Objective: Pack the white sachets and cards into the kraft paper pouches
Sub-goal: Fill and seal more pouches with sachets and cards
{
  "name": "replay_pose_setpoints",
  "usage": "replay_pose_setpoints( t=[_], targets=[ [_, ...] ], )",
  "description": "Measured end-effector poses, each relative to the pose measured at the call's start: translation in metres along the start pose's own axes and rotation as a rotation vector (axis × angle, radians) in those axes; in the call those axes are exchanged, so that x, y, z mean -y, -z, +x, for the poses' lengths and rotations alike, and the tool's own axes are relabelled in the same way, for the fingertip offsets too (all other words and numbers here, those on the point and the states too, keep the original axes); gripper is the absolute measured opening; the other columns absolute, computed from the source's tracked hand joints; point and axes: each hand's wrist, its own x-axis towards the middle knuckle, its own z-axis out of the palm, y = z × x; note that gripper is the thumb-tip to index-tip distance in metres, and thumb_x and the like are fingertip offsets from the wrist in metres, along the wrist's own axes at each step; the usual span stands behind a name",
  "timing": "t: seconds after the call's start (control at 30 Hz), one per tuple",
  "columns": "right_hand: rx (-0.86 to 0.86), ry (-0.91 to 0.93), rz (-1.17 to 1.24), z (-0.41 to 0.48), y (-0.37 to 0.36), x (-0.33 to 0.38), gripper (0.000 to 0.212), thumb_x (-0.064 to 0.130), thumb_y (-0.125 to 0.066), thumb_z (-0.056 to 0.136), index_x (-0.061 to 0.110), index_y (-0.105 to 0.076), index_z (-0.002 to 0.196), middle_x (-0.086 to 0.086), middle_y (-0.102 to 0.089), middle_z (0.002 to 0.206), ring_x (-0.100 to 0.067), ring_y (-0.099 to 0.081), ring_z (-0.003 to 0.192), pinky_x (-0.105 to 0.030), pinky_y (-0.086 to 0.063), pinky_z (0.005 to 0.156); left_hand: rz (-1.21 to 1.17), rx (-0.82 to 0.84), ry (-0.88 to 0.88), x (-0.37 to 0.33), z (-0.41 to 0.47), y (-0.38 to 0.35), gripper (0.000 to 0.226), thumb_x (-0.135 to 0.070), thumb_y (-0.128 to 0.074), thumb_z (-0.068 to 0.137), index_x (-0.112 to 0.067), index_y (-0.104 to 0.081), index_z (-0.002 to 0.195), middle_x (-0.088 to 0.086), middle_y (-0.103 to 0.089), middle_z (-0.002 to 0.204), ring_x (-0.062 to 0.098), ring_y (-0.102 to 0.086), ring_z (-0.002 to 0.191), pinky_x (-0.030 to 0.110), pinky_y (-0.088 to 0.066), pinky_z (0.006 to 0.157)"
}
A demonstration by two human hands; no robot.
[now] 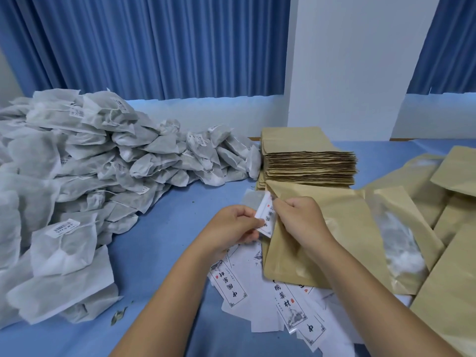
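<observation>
Two-handed work at frame centre: my left grip (231, 225) pinches a printed card (267, 215) at the mouth of a kraft pouch (283, 258), which my right grip (301, 217) holds by its top edge, apparently spreading it for loading. White sachets (77, 163) are heaped at left, loose cards (233, 287) lie lower centre, empty pouches (309, 161) stacked above, all within reach on the blue worktop (159, 240).

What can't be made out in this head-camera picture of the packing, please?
Head view, all:
- Inside of the held pouch: hidden by its own paper wall.
- Print on the card: partly covered by the left hand and right hand.
- Extent of the sachet pile: cut off by the left edge.
- Print on the sachet labels: too small to read.
</observation>
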Motion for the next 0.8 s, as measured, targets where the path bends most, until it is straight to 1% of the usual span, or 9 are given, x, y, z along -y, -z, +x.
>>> replay_pose_setpoints(
  t=[0.1,0.17,0.23,0.33,0.37,0.43,0.5,0.67,0.8],
  targets=[
    [0.06,-0.006,0.041,-0.003,-0.004,0.005,0.032,0.017,-0.055,0.081,0.016,-0.04,0.053,0.002,-0.024,0.05,-0.014,-0.022,0.049,-0.026,-0.019,0.043,0.137,-0.02,-0.049,0.008,-0.001,-0.016,0.017,0.0,-0.063,0.085,-0.012,-0.06,0.096,-0.003,-0.062,0.063,0.007,-0.058,0.052,0.017,-0.047,0.052],
    [0.103,0.007,0.072,-0.007,-0.008,0.007,0.035,0.014,-0.055,0.081,0.016,-0.04,0.049,0.008,-0.027,0.043,-0.01,-0.023,0.042,-0.021,-0.019,0.038,0.293,-0.084,-0.152,0.012,-0.001,-0.023,0.025,-0.002,-0.059,0.082,-0.016,-0.059,0.104,-0.002,-0.064,0.071,0.008,-0.057,0.061,0.023,-0.046,0.058],
    [0.131,0.029,0.075,-0.011,-0.013,0.01,0.036,0.012,-0.056,0.08,0.013,-0.045,0.046,0.011,-0.031,0.04,-0.006,-0.025,0.039,-0.017,-0.02,0.036,0.426,-0.126,-0.264,0.014,0.001,-0.025,0.021,-0.007,-0.058,0.081,-0.022,-0.059,0.095,-0.005,-0.066,0.082,0.004,-0.057,0.074,0.024,-0.047,0.068],
    [0.11,0.055,0.051,-0.015,-0.019,0.011,0.041,0.012,-0.055,0.079,0.019,-0.034,0.045,0.011,-0.023,0.041,-0.008,-0.021,0.04,-0.019,-0.016,0.037,0.49,-0.138,-0.36,0.017,0.004,-0.023,0.03,-0.009,-0.061,0.082,-0.038,-0.052,0.077,-0.021,-0.059,0.078,-0.016,-0.053,0.069,0.004,-0.039,0.059],
    [0.114,0.047,0.055,-0.016,-0.02,0.011,0.041,0.013,-0.055,0.08,0.02,-0.033,0.046,0.011,-0.022,0.042,-0.008,-0.021,0.04,-0.02,-0.016,0.037,0.531,-0.145,-0.367,0.019,0.006,-0.022,0.033,-0.009,-0.06,0.082,-0.039,-0.051,0.074,-0.023,-0.057,0.075,-0.017,-0.053,0.066,0.002,-0.037,0.056],
    [0.148,0.017,0.088,-0.016,-0.021,0.011,0.04,0.013,-0.054,0.081,0.02,-0.033,0.048,0.01,-0.023,0.044,-0.009,-0.021,0.043,-0.023,-0.016,0.04,0.659,-0.152,-0.349,0.024,0.01,-0.022,0.034,-0.008,-0.057,0.084,-0.036,-0.048,0.065,-0.019,-0.052,0.066,-0.008,-0.049,0.06,0.002,-0.035,0.051],
    [0.178,0.003,0.104,-0.018,-0.022,0.012,0.042,0.013,-0.054,0.082,0.021,-0.03,0.047,0.009,-0.023,0.046,-0.01,-0.021,0.045,-0.025,-0.016,0.042,0.736,-0.19,-0.329,0.029,0.013,-0.023,0.038,-0.006,-0.054,0.084,-0.03,-0.042,0.057,-0.015,-0.045,0.058,-0.005,-0.039,0.055,0.003,-0.034,0.048],
    [0.201,-0.026,0.111,-0.021,-0.022,0.015,0.045,0.014,-0.054,0.082,0.021,-0.031,0.044,0.007,-0.024,0.046,-0.011,-0.022,0.044,-0.025,-0.017,0.042,0.855,-0.125,-0.334,0.032,0.018,-0.022,0.037,-0.013,-0.055,0.082,-0.029,-0.038,0.054,-0.014,-0.043,0.055,-0.004,-0.036,0.052,0.01,-0.03,0.042],
    [0.235,-0.085,0.155,-0.023,-0.021,0.021,0.045,0.012,-0.053,0.082,0.021,-0.033,0.042,0.006,-0.025,0.044,-0.011,-0.021,0.039,-0.021,-0.016,0.04,0.694,-0.167,-0.274,0.031,0.019,-0.019,0.044,-0.004,-0.053,0.082,-0.027,-0.04,0.047,-0.016,-0.049,0.043,-0.007,-0.044,0.045,0.006,-0.032,0.043]
  ],
)
